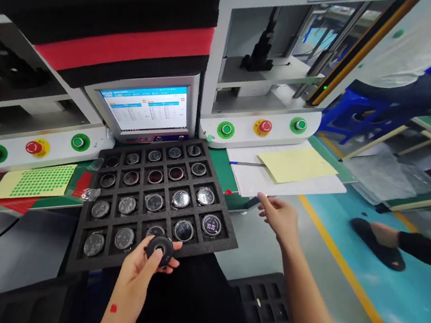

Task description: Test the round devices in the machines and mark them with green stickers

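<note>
My left hand (142, 266) is closed around a round black watch case (159, 251), its back turned up under my thumb. It is held just over the front edge of a black foam tray (233, 242), whose square pockets hold several round watch faces. One watch (211, 225) in the front right pocket has a lit display with digits. My right hand (280, 217) is to the right of the tray, beside the bench edge. Its index finger reaches forward and the other fingers are loosely bent, with nothing visible in them.
A monitor (147, 107) stands behind the tray, between two press machines with green and red buttons (264, 127). Yellow paper (298, 163) and a pen (247, 163) lie on white sheets. Green dot stickers (44, 181) lie left. Below is another tray (249, 293) with rings. A person's foot (382, 236) shows right.
</note>
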{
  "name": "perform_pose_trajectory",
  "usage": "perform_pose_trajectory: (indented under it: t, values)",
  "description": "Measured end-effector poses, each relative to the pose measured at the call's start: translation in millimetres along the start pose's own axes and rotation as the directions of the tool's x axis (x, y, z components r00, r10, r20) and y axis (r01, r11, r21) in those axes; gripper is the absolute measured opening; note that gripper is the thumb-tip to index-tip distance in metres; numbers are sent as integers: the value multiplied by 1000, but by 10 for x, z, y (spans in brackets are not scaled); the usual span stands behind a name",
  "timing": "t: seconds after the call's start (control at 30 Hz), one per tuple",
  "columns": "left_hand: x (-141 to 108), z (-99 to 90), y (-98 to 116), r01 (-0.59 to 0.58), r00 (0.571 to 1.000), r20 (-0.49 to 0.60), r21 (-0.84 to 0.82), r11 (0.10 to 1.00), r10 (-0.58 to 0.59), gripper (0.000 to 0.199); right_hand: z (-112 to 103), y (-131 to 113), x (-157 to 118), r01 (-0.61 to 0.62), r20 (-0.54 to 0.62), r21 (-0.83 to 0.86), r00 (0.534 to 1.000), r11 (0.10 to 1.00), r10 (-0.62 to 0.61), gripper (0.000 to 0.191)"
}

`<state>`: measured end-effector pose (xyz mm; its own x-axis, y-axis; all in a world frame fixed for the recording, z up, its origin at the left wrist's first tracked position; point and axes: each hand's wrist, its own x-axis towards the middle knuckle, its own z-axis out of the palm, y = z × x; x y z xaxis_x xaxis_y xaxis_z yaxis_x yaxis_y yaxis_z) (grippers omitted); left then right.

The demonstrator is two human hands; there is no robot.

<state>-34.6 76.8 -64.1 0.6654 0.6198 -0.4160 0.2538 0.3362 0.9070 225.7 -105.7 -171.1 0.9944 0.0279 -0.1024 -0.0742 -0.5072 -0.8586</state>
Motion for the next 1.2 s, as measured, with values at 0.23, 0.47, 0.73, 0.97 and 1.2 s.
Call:
perform_pose_trajectory:
  t: [0.23, 0.47, 0.73, 0.97, 1.2]
  values:
    - [-17, -3, 5, 28, 1000, 6, 61, 998, -29, 38, -10, -182, -180, 100, -118, 181, 990, 978, -80, 41]
    - [-55, 97, -22, 66, 990, 129, -114, 991, -51, 46, -177, -584, -909, 267, 12, 331, 958, 905, -287, 30]
    - [-140, -3, -34, 23, 989, 151, -127, 992, -3, 40, 16, -818, -1429, 516, 179, 311, 793, 798, -583, 19]
    - [-222, -91, -51, 34, 990, 138, -310, 950, 9, 36, 50, -1036, -1641, 415, 351, 585, 646, 697, -678, 14]
    - [-197, -50, -124, -7, 992, 116, -324, 946, 47, 38, 74, -1098, -1763, 475, 406, 560, 557, 679, -725, 10]
